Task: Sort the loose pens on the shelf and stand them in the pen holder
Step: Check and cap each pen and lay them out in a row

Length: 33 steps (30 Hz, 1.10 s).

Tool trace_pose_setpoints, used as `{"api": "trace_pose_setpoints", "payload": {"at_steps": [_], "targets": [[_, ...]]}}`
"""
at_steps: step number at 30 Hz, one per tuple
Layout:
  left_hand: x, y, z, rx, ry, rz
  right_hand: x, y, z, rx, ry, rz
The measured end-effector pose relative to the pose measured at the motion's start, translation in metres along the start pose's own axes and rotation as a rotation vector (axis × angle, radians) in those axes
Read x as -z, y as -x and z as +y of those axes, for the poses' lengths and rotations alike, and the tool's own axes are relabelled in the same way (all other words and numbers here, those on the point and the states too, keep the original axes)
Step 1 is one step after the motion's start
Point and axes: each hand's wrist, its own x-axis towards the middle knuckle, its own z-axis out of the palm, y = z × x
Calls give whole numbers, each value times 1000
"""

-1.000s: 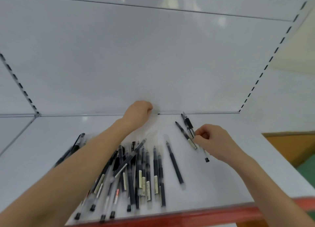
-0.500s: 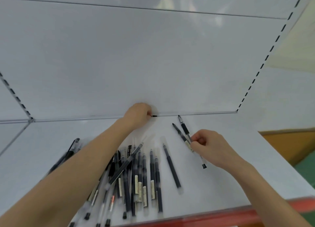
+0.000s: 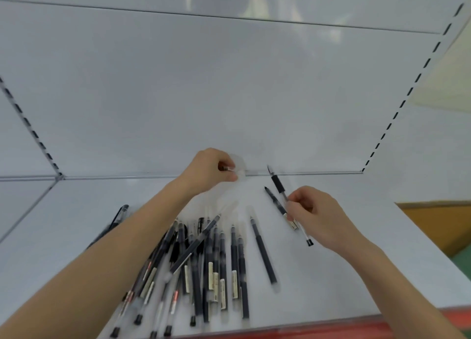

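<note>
Moved: clear-barrelled pen with a black rubber grip [image 3: 277,184], pinched in the right hand [image 3: 316,212], now reaches its tip across the back seam, where half a second ago it stopped short; left hand [image 3: 206,170] stays at the seam.
Front edge: red front lip [image 3: 331,329] along the near side of the white shelf board [image 3: 382,262].
Pen heap: heap of dark and clear-barrelled pens [image 3: 216,267], lying flat on the board under the left forearm, mostly pointing front to back, some crossed, several with pale labels.
Single pen: single dark pen [image 3: 263,254], flat on the board just right of the heap, apart from it.
Left edge: black clipped pen [image 3: 119,215], flat, well apart from the heap, partly hidden by the forearm.
Right hand: fingers curled, pinching the gripped pen at mid-barrel, tip toward the back, black end cap toward the front; slim dark labelled pen [image 3: 274,201] lying just beside it, partly under the fingers.
Left hand: fingers curled, pinching a small dark-and-clear piece [image 3: 229,169], too blurred to identify.
Behind: plain white back panel [image 3: 229,96], with a slotted upright [image 3: 397,111] at its right corner.
</note>
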Motion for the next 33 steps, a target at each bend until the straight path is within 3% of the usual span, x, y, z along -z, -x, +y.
{"api": "trace_pose_setpoints", "payload": {"at_steps": [9,11,15,19,28,33], "targets": [[16,19,-1,65,-31,80,-11,0,-26,56,-88,-30],[21,23,0,96,148,137,-13,2,-29,68,-104,-25],[36,42,13,184,829,163,-15,9,-36,132,-161,23],[46,62,23,174,1070,146,-14,21,-42,234,-191,38],[50,83,37,85,996,148,-20,40,-55,314,-205,-51],[36,93,48,66,941,219,-26,42,-56,304,-258,-17]]}}
